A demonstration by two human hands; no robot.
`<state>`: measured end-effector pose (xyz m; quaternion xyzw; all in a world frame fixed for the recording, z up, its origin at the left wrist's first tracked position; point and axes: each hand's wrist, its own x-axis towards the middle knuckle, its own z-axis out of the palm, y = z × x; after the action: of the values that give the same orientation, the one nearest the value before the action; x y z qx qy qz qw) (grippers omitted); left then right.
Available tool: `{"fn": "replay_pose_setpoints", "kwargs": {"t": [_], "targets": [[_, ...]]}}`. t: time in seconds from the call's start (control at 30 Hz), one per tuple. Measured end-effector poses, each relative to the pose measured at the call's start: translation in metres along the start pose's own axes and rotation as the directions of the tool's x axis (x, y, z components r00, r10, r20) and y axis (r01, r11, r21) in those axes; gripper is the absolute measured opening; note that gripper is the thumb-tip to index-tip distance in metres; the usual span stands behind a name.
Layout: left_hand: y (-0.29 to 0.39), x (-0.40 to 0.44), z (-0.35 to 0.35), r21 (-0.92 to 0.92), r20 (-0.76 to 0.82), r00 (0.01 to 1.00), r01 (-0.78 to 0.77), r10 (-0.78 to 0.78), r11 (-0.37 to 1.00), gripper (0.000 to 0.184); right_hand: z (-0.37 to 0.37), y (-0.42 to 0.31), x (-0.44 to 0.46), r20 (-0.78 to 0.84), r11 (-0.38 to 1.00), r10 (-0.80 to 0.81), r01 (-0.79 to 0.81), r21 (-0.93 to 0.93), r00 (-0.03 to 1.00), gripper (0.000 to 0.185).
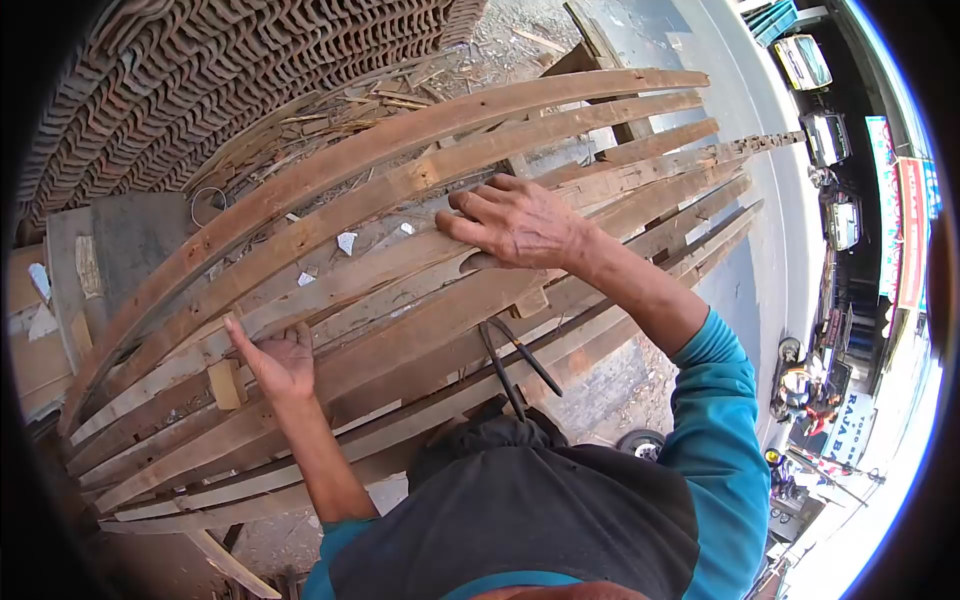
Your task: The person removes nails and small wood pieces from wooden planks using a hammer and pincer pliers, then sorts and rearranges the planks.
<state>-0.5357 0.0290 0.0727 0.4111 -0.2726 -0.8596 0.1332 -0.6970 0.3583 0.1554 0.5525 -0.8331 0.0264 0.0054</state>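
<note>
Long wooden beams lie side by side across the space before me. My right hand is over a beam near the middle, with its fingers curled round the edge. My left hand is against the beams further left; its thumb points up and its fingers are stretched out, apart from the thumb. Just beside it is a small pale wood block between two beams. A tool with two dark handles, its kind unclear, rests near my waist.
Stacked clay roof tiles stand at upper left. Scrap wood litters the ground behind the beams. Dark boards are on the left. A road with parked vehicles runs along the right.
</note>
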Motion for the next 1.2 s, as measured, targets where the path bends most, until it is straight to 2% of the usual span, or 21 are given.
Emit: {"fn": "replay_pose_setpoints", "kwargs": {"t": [0.07, 0.17, 0.3, 0.37, 0.43, 0.47, 0.5, 0.53, 0.57, 0.6, 0.63, 0.67, 0.7, 0.73, 0.8, 0.87, 0.9, 0.97, 1.1, 1.13, 1.2], "targets": [[0.000, 0.014, -0.002, 0.005, -0.050, 0.998, 0.046, -0.045, 0.999, 0.087, 0.006, 0.005, 0.004, 0.105, 0.995, 0.038, -0.028, -0.093, 0.994, 0.053], [0.000, 0.031, -0.006, -0.028, -0.022, 0.995, 0.101, -0.102, 0.994, 0.081, 0.024, 0.009, 0.006, 0.031, 0.979, 0.090, -0.083, -0.186, 0.995, 0.052], [-0.009, 0.046, -0.008, 0.083, -0.058, 0.997, 0.057, -0.053, 0.995, 0.076, 0.055, 0.034, 0.012, 0.004, 0.977, 0.079, -0.077, -0.199, 0.997, 0.053], [-0.009, 0.056, -0.011, 0.112, -0.078, 0.997, 0.035, -0.026, 0.993, 0.075, 0.065, 0.042, 0.022, 0.121, 0.993, 0.039, -0.025, -0.115, 0.992, 0.055], [-0.005, 0.067, -0.018, 0.129, 0.033, 0.995, 0.087, -0.092, 0.988, 0.070, 0.076, 0.056, 0.031, 0.060, 0.992, 0.028, -0.020, -0.124, 0.998, 0.053], [0.000, 0.065, -0.020, 0.141, 0.014, 0.996, 0.088, -0.091, 0.986, 0.070, 0.083, 0.059, 0.034, 0.001, 0.990, 0.025, -0.024, -0.142, 1.000, 0.052], [0.008, 0.063, -0.016, 0.239, 0.142, 0.969, 0.166, -0.203, 0.957, 0.069, 0.090, 0.061, 0.038, -0.003, 0.992, 0.020, -0.020, -0.128, 1.000, 0.052], [0.015, 0.062, -0.009, 0.338, 0.258, 0.912, 0.222, -0.317, 0.914, 0.069, 0.095, 0.065, 0.044, -0.036, 0.980, 0.096, -0.101, -0.172, 0.995, 0.051], [0.019, 0.057, -0.004, 0.341, 0.245, 0.919, 0.217, -0.310, 0.914, 0.069, 0.101, 0.065, 0.049, -0.070, 0.961, 0.172, -0.183, -0.209, 0.983, 0.050], [0.020, 0.050, 0.002, 0.733, 0.275, 0.956, -0.138, -0.105, 0.666, 0.069, 0.107, 0.063, 0.050, -0.107, 0.947, 0.189, -0.210, -0.242, 0.976, 0.049], [0.020, 0.043, 0.010, 0.903, 0.390, 0.919, -0.394, 0.058, 0.172, 0.069, 0.109, 0.061, 0.049, -0.110, 0.953, 0.180, -0.201, -0.228, 0.978, 0.049], [0.023, 0.035, 0.019, 0.840, 0.540, 0.811, -0.501, 0.224, -0.208, 0.075, 0.111, 0.059, 0.047, -0.021, 0.953, 0.222, -0.222, -0.206, 0.975, 0.052], [0.029, 0.045, 0.016, 0.730, 0.669, 0.695, -0.548, 0.263, -0.408, 0.078, 0.112, 0.058, 0.045, 0.069, 0.954, 0.250, -0.233, -0.186, 0.966, 0.056], [0.035, 0.057, 0.010, 0.595, 0.778, 0.569, -0.535, 0.265, -0.599, 0.082, 0.113, 0.057, 0.041, 0.008, 0.965, 0.230, -0.227, -0.133, 0.973, 0.049], [0.046, 0.086, -0.004, 0.612, 0.747, 0.600, -0.454, 0.286, -0.647, 0.086, 0.105, 0.054, 0.036, 0.003, 0.970, 0.228, -0.227, -0.082, 0.974, 0.050], [0.057, 0.111, -0.021, 0.608, 0.693, 0.682, -0.376, 0.235, -0.699, 0.085, 0.106, 0.053, 0.038, -0.012, 0.971, 0.237, -0.238, -0.028, 0.971, 0.052], [0.062, 0.122, -0.034, 0.589, 0.740, 0.635, -0.451, 0.223, -0.670, 0.083, 0.103, 0.050, 0.044, 0.006, 0.964, 0.263, -0.263, 0.025, 0.965, 0.049], [0.067, 0.129, -0.044, 0.559, 0.765, 0.615, -0.491, 0.188, -0.668, 0.082, 0.106, 0.046, 0.047, -0.008, 0.955, 0.294, -0.294, 0.051, 0.956, 0.053], [0.066, 0.129, -0.044, 0.563, 0.778, 0.590, -0.502, 0.216, -0.656, 0.081, 0.099, 0.036, 0.044, -0.020, 0.934, 0.330, -0.323, 0.154, 0.944, 0.061], [0.064, 0.130, -0.043, 0.553, 0.790, 0.569, -0.504, 0.227, -0.663, 0.080, 0.090, 0.031, 0.044, 0.033, 0.909, 0.362, -0.361, 0.207, 0.931, 0.062], [0.062, 0.129, -0.042, 0.557, 0.792, 0.560, -0.501, 0.243, -0.662, 0.079, 0.088, 0.030, 0.038, 0.039, 0.918, 0.362, -0.364, 0.157, 0.931, 0.063]]}}
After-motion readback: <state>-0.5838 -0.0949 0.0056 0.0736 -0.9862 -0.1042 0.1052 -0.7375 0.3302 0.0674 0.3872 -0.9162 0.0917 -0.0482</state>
